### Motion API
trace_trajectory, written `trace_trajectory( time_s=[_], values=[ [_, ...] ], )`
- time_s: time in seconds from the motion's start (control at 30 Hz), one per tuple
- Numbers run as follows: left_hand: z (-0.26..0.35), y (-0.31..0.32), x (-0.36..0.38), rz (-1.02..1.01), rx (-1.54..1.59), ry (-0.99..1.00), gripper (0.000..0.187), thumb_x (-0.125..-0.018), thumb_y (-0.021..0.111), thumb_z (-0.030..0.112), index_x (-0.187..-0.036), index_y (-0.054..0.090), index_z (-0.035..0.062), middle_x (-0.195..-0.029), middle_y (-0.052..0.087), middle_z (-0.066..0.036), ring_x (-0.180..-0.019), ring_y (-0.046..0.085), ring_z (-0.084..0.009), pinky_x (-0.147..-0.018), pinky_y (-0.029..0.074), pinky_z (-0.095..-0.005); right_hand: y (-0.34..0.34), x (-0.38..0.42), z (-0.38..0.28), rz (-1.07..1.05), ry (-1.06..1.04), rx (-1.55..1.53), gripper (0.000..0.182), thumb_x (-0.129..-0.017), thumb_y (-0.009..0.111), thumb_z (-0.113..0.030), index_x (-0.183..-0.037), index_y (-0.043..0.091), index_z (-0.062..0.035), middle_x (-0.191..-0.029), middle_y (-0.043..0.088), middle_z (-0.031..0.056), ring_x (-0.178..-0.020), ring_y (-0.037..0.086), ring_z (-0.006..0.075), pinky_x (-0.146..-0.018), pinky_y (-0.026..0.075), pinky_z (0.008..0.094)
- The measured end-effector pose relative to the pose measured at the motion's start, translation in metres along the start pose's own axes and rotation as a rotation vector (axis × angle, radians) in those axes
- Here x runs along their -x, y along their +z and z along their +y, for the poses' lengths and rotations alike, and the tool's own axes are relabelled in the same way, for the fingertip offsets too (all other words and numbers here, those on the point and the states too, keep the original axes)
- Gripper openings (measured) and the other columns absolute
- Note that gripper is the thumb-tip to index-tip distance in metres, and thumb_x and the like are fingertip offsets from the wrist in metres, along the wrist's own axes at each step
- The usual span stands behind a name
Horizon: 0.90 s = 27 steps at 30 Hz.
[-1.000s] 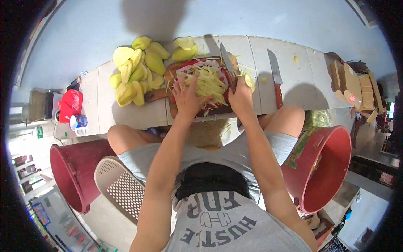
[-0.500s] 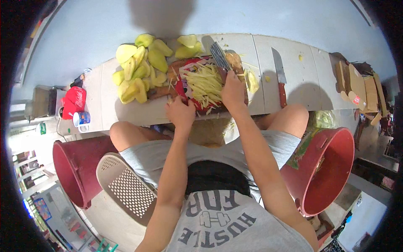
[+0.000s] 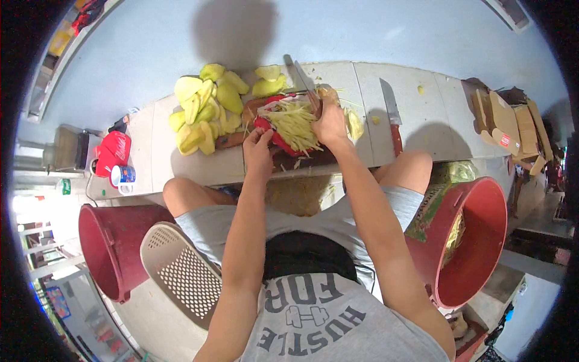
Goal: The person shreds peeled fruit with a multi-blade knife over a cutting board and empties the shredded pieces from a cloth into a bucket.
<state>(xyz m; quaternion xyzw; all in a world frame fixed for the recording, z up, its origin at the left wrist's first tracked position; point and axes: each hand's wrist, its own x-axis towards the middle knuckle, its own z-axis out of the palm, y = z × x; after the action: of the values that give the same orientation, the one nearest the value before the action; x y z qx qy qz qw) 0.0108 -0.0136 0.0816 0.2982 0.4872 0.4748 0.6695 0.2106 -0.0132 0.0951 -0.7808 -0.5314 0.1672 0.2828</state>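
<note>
A red patterned cloth (image 3: 260,124) lies on the wooden cutting board (image 3: 229,140), bearing a heap of pale green fruit strips (image 3: 292,125). My left hand (image 3: 258,149) pinches the cloth's left edge. My right hand (image 3: 330,125) is closed around the handle of a knife-like tool (image 3: 304,78), whose blade points away toward the wall. It sits at the heap's right side; whether it also grips the cloth is hidden. Peeled yellow-green fruits, mango-like (image 3: 208,105), are piled left of the board. A brownish lump (image 3: 327,93) sits just beyond my right hand.
A large knife (image 3: 392,111) lies on the tiled counter (image 3: 368,142) to the right, before cardboard boxes (image 3: 506,123). A mug (image 3: 123,176) stands at the left end. Below are red bins (image 3: 99,253) (image 3: 491,241) and a perforated beige basket (image 3: 181,271).
The cloth's sides have drawn in and the strips are bunched more tightly. My right hand has turned the tool so its blade shows edge-on. The view has shifted slightly.
</note>
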Motion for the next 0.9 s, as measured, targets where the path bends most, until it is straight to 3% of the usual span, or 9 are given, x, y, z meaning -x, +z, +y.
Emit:
trace_trajectory(
  time_s=[0.3,0.43,0.5,0.57,0.6,0.7,0.8,0.83,0.9],
  values=[
    [0.005,0.035,0.018,-0.196,0.232,0.133,0.004,-0.096,0.06,0.003,-0.099,0.059,0.0043,-0.093,0.066,-0.005,-0.084,0.067,-0.0154,-0.074,0.061,-0.0368,-0.064,0.005,-0.002,0.169,-0.092,-0.063,0.029,-0.076,0.072,-0.004,-0.1,0.058,0.0041,-0.084,0.067,0.0288,-0.086,0.066,0.047,-0.076,0.052,0.0517],
    [0.007,0.078,0.037,-0.479,0.336,0.254,0.011,-0.096,0.06,0.003,-0.107,0.06,0.0015,-0.105,0.067,-0.008,-0.093,0.067,-0.0186,-0.086,0.058,-0.0406,-0.13,0.034,0.007,0.293,-0.034,-0.046,0.031,-0.076,0.07,-0.005,-0.103,0.058,0.0024,-0.085,0.068,0.0276,-0.085,0.067,0.0459,-0.076,0.054,0.0494],
    [0.01,0.106,0.053,-0.563,0.389,0.264,0.015,-0.096,0.059,0.003,-0.11,0.06,0.0006,-0.11,0.067,-0.011,-0.098,0.067,-0.0201,-0.09,0.056,-0.0415,-0.168,0.056,0.009,0.381,-0.032,-0.1,0.027,-0.076,0.067,-0.001,-0.1,0.055,0.0015,-0.085,0.066,0.0301,-0.087,0.066,0.0486,-0.077,0.052,0.0549],
    [0.014,0.139,0.075,-0.66,0.356,0.29,0.018,-0.097,0.058,0.004,-0.114,0.061,0.0002,-0.116,0.067,-0.012,-0.103,0.066,-0.0213,-0.095,0.053,-0.0428,-0.205,0.081,0.019,0.532,-0.031,-0.073,0.035,-0.076,0.068,-0.004,-0.108,0.058,0.0008,-0.088,0.067,0.0283,-0.087,0.066,0.0474,-0.076,0.053,0.0528],
    [0.01,0.155,0.085,-0.684,0.381,0.304,0.02,-0.097,0.057,0.004,-0.116,0.061,-0.0004,-0.117,0.067,-0.012,-0.106,0.065,-0.0225,-0.097,0.051,-0.0433,-0.233,0.1,0.015,0.502,0.077,-0.025,0.036,-0.076,0.069,-0.005,-0.11,0.059,-0.0005,-0.091,0.068,0.0279,-0.088,0.067,0.0458,-0.076,0.054,0.0504],
    [0.007,0.207,0.129,-0.849,0.468,0.21,0.023,-0.094,0.061,-0.001,-0.116,0.062,-0.0034,-0.113,0.068,-0.01,-0.102,0.065,-0.0185,-0.094,0.053,-0.0364,-0.285,0.147,0.038,0.759,0.121,0.037,0.043,-0.074,0.076,-0.011,-0.115,0.063,-0.003,-0.086,0.068,0.0217,-0.079,0.07,0.036,-0.071,0.055,0.0419],
    [-0.013,0.254,0.176,-0.938,0.392,0.133,0.021,-0.092,0.065,0.003,-0.113,0.064,-0.0011,-0.109,0.068,-0.007,-0.095,0.063,-0.0135,-0.086,0.052,-0.0287,-0.329,0.206,0.066,0.945,0.197,0.068,0.035,-0.074,0.077,-0.006,-0.106,0.064,-0.0022,-0.082,0.066,0.0052,-0.074,0.06,0.0129,-0.071,0.051,0.0294],
    [-0.016,0.265,0.193,-0.976,0.312,0.114,0.02,-0.092,0.067,0.005,-0.111,0.064,-0.0001,-0.106,0.068,-0.005,-0.092,0.063,-0.0121,-0.082,0.051,-0.0257,-0.343,0.227,0.068,0.983,0.243,0.097,0.031,-0.074,0.077,-0.004,-0.102,0.063,-0.0021,-0.082,0.064,0.0008,-0.076,0.058,0.0106,-0.074,0.049,0.0265],
    [-0.022,0.287,0.224,-1.085,0.086,0.151,0.022,-0.09,0.07,0.008,-0.109,0.064,-0.0003,-0.101,0.067,-0.004,-0.087,0.062,-0.0112,-0.079,0.05,-0.0264,-0.357,0.267,0.089,1.072,0.24,0.145,0.03,-0.08,0.073,-0.003,-0.108,0.063,-0.0001,-0.09,0.068,0.0063,-0.083,0.062,0.0137,-0.079,0.05,0.0284]
  ],
)
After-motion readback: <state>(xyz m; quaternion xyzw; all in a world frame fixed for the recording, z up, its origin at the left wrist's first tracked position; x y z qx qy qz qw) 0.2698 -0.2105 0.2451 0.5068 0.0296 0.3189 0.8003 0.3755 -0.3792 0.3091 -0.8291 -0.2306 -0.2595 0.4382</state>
